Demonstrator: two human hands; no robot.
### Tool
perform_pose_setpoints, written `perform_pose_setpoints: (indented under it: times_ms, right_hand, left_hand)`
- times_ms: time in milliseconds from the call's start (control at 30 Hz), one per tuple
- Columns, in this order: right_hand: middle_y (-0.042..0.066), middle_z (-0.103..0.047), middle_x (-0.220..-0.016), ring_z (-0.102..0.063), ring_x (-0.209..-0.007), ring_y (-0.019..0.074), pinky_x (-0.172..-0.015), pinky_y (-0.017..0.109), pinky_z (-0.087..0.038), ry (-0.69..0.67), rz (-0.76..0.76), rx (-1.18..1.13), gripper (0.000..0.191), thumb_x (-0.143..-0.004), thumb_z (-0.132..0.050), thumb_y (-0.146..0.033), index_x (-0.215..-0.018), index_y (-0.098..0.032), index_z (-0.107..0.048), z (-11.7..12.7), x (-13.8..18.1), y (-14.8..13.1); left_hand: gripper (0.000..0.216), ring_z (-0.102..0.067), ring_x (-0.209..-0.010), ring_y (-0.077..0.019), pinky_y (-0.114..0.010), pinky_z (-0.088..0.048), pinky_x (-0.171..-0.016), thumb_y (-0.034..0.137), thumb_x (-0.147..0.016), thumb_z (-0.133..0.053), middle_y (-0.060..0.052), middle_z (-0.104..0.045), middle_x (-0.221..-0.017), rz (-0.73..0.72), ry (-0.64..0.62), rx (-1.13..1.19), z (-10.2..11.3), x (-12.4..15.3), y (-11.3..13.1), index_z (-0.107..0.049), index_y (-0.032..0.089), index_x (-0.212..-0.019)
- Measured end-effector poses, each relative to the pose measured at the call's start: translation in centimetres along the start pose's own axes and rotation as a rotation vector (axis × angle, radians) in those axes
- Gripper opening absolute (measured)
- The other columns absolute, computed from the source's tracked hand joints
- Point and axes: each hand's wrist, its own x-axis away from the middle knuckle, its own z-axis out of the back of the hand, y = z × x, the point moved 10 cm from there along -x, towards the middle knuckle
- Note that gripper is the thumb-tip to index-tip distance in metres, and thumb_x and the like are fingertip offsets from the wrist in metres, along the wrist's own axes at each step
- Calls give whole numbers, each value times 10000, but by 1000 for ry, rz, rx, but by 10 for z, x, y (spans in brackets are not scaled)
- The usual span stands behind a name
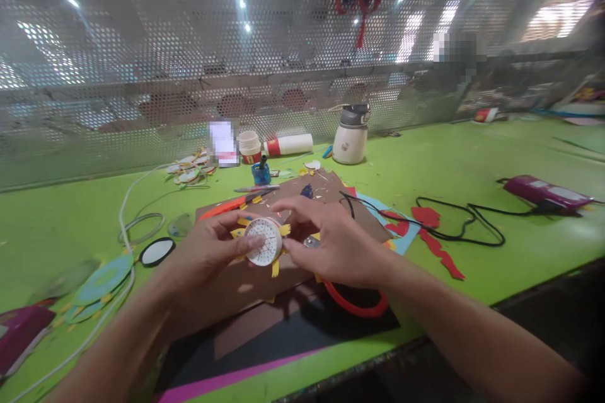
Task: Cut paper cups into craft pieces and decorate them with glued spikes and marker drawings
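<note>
While both hands (278,245) pinch it, white disc (265,241) between their fingertips.

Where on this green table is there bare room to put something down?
Bare green lies between the white jug and the purple device, and left of the white cable below the mesh wall. It is crowded around both hands: brown card, paper scraps, black cord.

Left hand (208,252) and right hand (331,242) both grip a white patterned disc (265,240) with yellow paper tabs, above brown card (246,293) on the green table (472,157).
</note>
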Motion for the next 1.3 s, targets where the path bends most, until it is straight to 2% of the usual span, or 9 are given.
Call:
perform_pose_setpoints:
  times_ms: [100, 233, 500, 700, 933, 1167, 1300]
  right_hand:
    - [38, -729, -839, -645, -674, 142, -661, 274, -498, 30, 41, 128, 307, -818, -598, -140, -1118, -128, -662, 2, 2, -8]
    - [47, -753, -878, -674, -702, 150, -682, 272, -506, 5, 4, 139, 244, -825, -596, -152, -1058, -142, -666, 0, 3, -9]
    - [69, -758, -1015, -695, -787, 173, -724, 280, -510, -3, 0, 131, 338, -843, -575, -142, -1175, -150, -636, -2, 4, -10]
    - [65, -754, -973, -699, -800, 180, -726, 282, -503, 6, 3, 107, 383, -852, -579, -135, -1232, -124, -624, -1, 3, -13]
    - [57, -761, -938, -700, -775, 177, -720, 290, -523, -11, -71, 46, 395, -857, -566, -159, -1249, -145, -613, -4, 5, -4]
    - [67, -748, -1065, -694, -840, 177, -770, 294, -519, -11, -90, 17, 352, -871, -575, -182, -1219, -172, -626, -4, 7, -5]
    - [42, -745, -983, -671, -775, 157, -731, 275, -512, -12, -89, -22, 385, -856, -572, -147, -1237, -177, -623, -5, 8, -5]
  left_hand:
    - [278, -671, -787, -152, -227, -518, -742, 344, -677, -887, -23, -766, -886, -1, 21, -17, 2, 2, 2, -781, 206, -895]
    - [280, -680, -802, -160, -230, -519, -739, 349, -697, -873, -36, -776, -915, 1, 14, -29, 0, 5, 4, -776, 213, -921]
    - [251, -697, -779, -176, -252, -543, -729, 314, -676, -884, -33, -780, -912, -14, 49, -6, 0, 5, 6, -773, 220, -881]
    - [276, -689, -755, -159, -232, -534, -711, 320, -685, -882, -38, -777, -877, 38, 39, 45, -3, 6, 3, -765, 203, -906]
    - [272, -679, -733, -142, -208, -525, -695, 289, -655, -897, -13, -764, -830, 43, 17, 93, -4, 5, 1, -762, 208, -877]
    - [268, -673, -704, -144, -205, -520, -662, 272, -654, -887, -23, -762, -808, 68, 30, 152, -10, 9, 2, -749, 195, -870]
    - [279, -674, -684, -152, -220, -526, -650, 258, -641, -892, -15, -750, -780, 51, 63, 167, -8, 11, 5, -728, 198, -858]
